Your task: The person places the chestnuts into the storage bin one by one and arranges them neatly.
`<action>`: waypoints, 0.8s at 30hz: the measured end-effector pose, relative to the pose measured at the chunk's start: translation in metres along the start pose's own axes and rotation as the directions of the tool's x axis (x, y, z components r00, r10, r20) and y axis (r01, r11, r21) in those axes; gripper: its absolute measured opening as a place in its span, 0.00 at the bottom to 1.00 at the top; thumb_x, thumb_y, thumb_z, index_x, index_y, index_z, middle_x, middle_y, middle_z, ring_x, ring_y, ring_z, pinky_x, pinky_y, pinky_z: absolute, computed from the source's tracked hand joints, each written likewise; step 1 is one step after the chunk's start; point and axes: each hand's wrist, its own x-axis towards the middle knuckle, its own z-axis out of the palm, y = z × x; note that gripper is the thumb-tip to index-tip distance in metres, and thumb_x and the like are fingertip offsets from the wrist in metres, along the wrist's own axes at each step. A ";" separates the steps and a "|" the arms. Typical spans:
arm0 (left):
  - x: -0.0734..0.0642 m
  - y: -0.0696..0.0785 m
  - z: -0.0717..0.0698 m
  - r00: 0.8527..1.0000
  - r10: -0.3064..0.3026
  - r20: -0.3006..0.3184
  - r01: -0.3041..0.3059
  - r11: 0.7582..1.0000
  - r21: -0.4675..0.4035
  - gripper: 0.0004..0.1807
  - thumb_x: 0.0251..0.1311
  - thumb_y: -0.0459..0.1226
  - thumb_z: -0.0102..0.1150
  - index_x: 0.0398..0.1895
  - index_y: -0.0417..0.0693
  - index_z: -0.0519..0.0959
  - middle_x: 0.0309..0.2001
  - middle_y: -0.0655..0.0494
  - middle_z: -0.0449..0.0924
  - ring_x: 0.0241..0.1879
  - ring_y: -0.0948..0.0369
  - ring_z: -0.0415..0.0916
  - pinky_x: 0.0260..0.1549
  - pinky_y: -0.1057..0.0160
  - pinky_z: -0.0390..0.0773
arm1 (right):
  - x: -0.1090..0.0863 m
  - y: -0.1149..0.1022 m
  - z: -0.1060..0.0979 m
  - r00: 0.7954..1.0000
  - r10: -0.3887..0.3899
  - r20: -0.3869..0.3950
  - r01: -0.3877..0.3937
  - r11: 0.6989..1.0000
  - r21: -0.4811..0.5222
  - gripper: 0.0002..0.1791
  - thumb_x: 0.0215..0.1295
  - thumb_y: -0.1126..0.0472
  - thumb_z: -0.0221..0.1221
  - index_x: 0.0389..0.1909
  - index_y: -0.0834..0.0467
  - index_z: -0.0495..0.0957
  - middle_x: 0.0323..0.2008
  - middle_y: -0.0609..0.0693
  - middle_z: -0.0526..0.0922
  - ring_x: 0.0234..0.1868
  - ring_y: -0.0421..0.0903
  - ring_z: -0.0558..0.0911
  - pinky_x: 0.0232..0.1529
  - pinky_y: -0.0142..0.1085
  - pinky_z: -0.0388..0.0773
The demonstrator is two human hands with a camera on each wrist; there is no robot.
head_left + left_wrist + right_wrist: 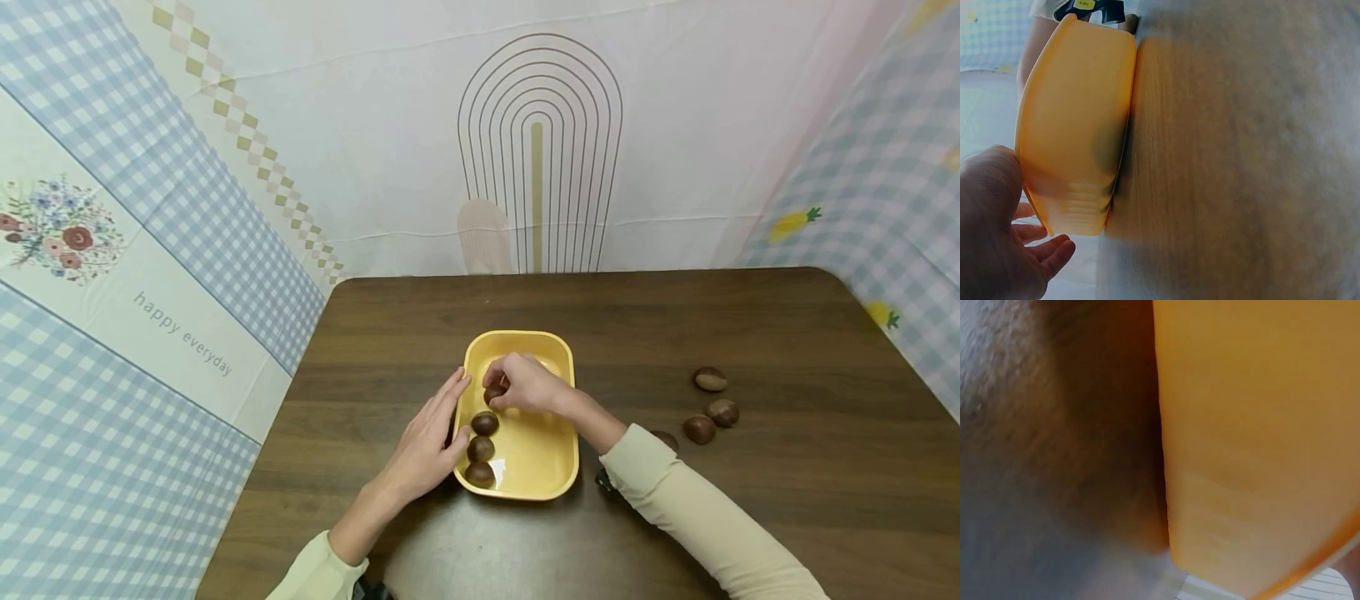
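Yellow and glossy, a tray [536, 458] sits on a dark wood-grain worktop [375, 333]. Over its right side reaches the right hand [528, 385], whose grip pinches one brown nut [495, 393] inside the tray; whether that nut touches the bottom cannot be told. Nearer the person, three more nuts [481, 448] line up along the tray's left wall. At the left rim rests the left hand [429, 442], its grip relaxed, fingers extended. Right of the tray, three loose nuts [723, 412] lie on the worktop; another nut [664, 439] is partly hidden by the right sleeve [705, 517].
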 end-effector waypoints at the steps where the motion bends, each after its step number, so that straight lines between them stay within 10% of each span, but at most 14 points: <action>1: 0.000 0.000 0.000 1.000 0.003 -0.003 -0.003 1.000 -0.001 0.40 0.68 0.36 0.59 0.83 0.44 0.60 0.84 0.48 0.55 0.79 0.47 0.61 0.71 0.39 0.67 | 0.000 0.000 0.001 1.000 -0.006 0.002 0.006 1.000 -0.005 0.11 0.58 0.71 0.74 0.42 0.62 0.88 0.36 0.49 0.89 0.37 0.40 0.84 0.42 0.33 0.82; 24: 0.000 0.001 -0.001 1.000 0.002 0.005 -0.002 1.000 -0.007 0.40 0.68 0.35 0.59 0.83 0.42 0.60 0.84 0.48 0.54 0.79 0.46 0.60 0.71 0.39 0.66 | -0.002 -0.007 0.007 1.000 -0.026 -0.001 0.026 0.999 0.039 0.12 0.62 0.72 0.70 0.47 0.65 0.87 0.41 0.54 0.90 0.41 0.45 0.88 0.46 0.34 0.84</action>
